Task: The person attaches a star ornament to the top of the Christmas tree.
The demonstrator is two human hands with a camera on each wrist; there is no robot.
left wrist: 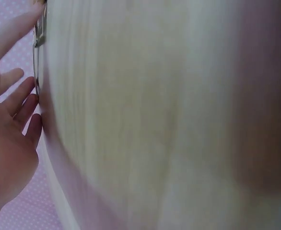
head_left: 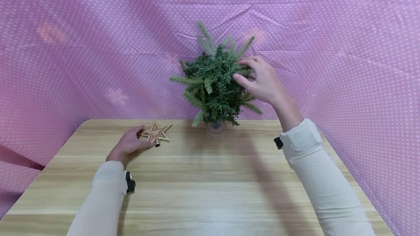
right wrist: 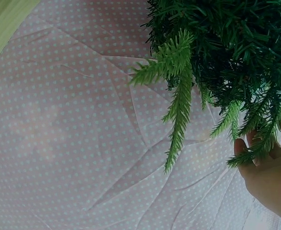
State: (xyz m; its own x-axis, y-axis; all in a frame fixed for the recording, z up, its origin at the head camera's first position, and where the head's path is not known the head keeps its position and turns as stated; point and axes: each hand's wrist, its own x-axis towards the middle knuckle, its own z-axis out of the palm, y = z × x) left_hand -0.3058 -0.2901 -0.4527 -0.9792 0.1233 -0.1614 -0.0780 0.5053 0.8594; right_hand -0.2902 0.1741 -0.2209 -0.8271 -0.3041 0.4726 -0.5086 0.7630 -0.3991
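A gold star tree topper [head_left: 155, 133] with a short dark tube at its base lies on the table. My left hand [head_left: 131, 140] is beside it, thumb by the tube and fingertips at its left points. In the left wrist view, the fingers [left wrist: 28, 98] are stretched out and apart along the star's thin edge [left wrist: 37, 57]. A small artificial Christmas tree [head_left: 218, 79] stands upright at the back. At its upper right side is my right hand [head_left: 262, 79], thumb and fingers spread among the sprigs. The right wrist view shows a sprig [right wrist: 253, 148] in front of those fingers.
The tree's pale, translucent base [head_left: 216, 131] stands near the back edge of the wooden table [head_left: 203, 170]. A pink polka-dot cloth [head_left: 131, 17] hangs behind and along both sides. Dark bands sit at the left wrist [head_left: 129, 182] and right wrist [head_left: 278, 142].
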